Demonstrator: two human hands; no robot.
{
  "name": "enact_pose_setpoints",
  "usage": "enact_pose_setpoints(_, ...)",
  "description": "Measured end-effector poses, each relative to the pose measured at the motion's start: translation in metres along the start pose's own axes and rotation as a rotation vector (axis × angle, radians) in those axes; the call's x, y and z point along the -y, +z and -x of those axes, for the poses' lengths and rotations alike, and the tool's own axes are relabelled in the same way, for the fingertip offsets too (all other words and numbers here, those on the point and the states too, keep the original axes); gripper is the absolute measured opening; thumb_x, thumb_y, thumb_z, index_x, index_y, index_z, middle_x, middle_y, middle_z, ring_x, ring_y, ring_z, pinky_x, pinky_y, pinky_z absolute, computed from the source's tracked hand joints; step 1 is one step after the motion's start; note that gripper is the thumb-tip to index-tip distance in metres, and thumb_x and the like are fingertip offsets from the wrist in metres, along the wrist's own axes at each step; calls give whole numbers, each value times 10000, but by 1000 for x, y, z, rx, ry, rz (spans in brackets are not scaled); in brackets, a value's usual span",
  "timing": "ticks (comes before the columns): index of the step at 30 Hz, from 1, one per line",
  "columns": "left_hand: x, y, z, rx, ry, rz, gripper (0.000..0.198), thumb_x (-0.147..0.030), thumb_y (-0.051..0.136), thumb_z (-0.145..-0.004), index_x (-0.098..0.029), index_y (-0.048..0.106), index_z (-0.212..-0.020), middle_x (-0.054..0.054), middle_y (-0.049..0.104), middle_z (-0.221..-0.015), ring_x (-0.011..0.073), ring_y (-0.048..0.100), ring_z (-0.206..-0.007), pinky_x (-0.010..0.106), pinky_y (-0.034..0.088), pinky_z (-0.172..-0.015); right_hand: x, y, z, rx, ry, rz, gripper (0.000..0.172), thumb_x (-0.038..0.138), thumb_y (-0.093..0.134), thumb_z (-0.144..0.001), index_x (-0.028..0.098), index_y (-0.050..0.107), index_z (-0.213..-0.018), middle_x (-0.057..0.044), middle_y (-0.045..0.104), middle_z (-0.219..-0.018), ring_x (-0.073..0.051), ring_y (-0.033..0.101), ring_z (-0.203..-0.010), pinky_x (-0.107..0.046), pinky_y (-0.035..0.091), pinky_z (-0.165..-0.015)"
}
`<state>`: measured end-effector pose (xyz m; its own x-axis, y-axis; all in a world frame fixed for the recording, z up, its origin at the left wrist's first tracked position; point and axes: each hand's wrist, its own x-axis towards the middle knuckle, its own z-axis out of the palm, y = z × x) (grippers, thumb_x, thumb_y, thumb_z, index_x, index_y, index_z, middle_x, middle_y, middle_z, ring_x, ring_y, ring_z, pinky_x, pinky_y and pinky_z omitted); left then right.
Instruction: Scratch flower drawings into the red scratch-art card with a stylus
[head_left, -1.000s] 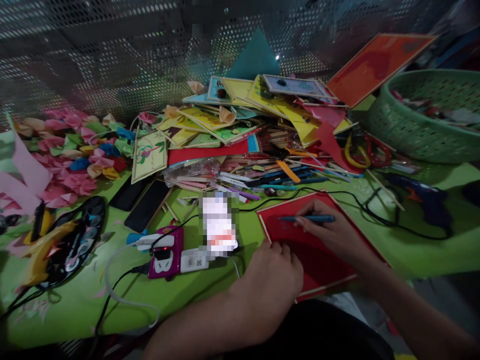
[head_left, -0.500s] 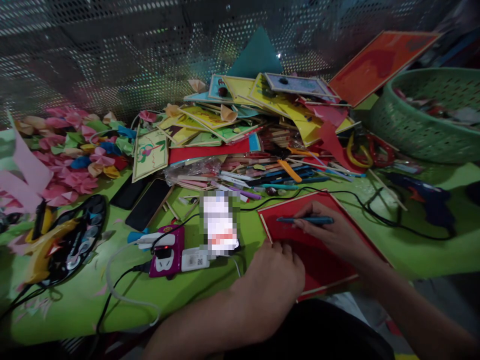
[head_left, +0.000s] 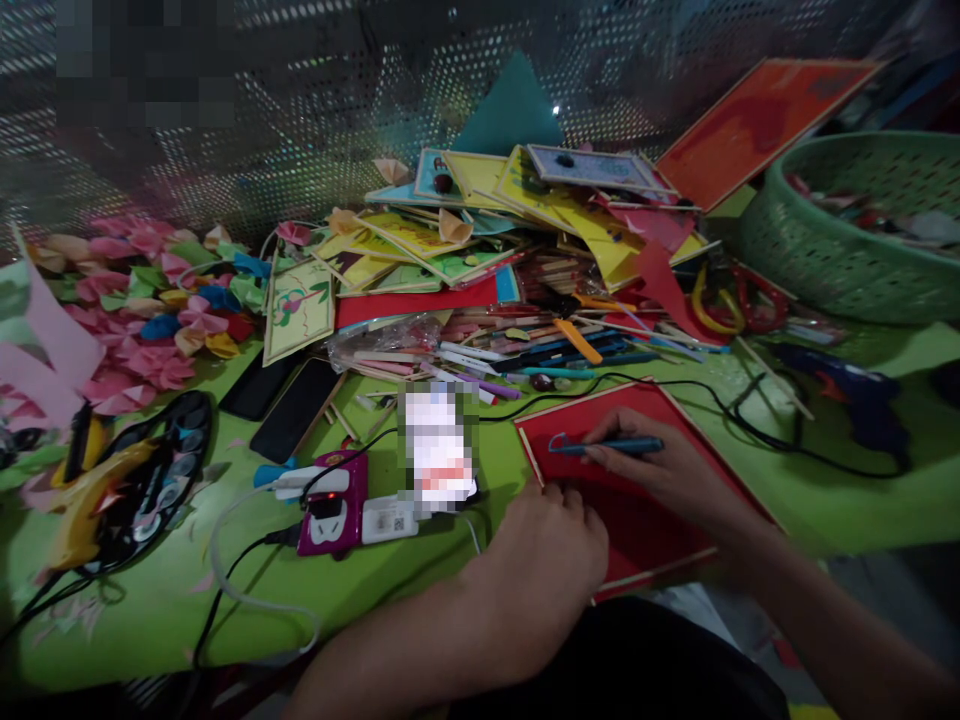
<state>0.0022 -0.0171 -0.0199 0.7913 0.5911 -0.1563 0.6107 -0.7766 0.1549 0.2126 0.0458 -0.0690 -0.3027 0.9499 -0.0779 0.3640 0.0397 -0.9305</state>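
A blue pen [head_left: 634, 446] is pinched in the fingers of my right hand [head_left: 651, 462]. Its tip touches a red board [head_left: 637, 535] edged with thin wooden sticks. Near the tip, a small pale-blue curved line [head_left: 557, 439] shows on the red surface. My left hand [head_left: 559, 545] is closed, with curled fingers over the board's left edge; its thumb and the underside are hidden. Just left of that hand lies a lit phone [head_left: 439, 440], its screen blurred out.
Behind the board are a heap of pens [head_left: 480, 355] and stacked framed pictures [head_left: 420, 235]. A blue glue gun [head_left: 847, 390] and green basket [head_left: 847, 250] stand right. Leftward are a purple power socket [head_left: 334, 520], two dark phones [head_left: 296, 408], a yellow glue gun [head_left: 97, 495] and paper flowers [head_left: 142, 300].
The pen tip has moved slightly left and down, and a pale-blue curved line now shows beside it. My left hand has stayed nearly still on the board's edge.
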Motion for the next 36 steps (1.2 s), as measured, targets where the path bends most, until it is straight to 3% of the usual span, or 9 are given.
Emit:
enact_pose_setpoints(13,2,-3,-3,20,3,-6,166,-180,597,-934,-90,659,-1060,143,732,-1061,259,703,-940,419,555,-868,7,-1,1,9,34,-27,307,512,777,-853,224,683,-810,-16,690,-730,-186,618,-670,-293,472,-628)
enact_pose_setpoints(24,3,-7,-3,52,18,-5,213,-180,579,-938,-74,663,-1102,165,737,-1098,279,717,-999,427,564,-894,2,-3,3,5,67,-74,263,447,778,-857,219,660,-802,-2,656,-711,-169,587,-655,-278,440,-613)
enact_pose_setpoints(36,2,1,-3,34,1,-7,207,-162,572,-936,-81,673,-1098,180,740,-1158,275,723,-1009,423,583,-874,-6,-5,4,-93,62,-162,260,436,802,-831,230,659,-762,8,626,-678,-171,576,-635,-288,438,-616)
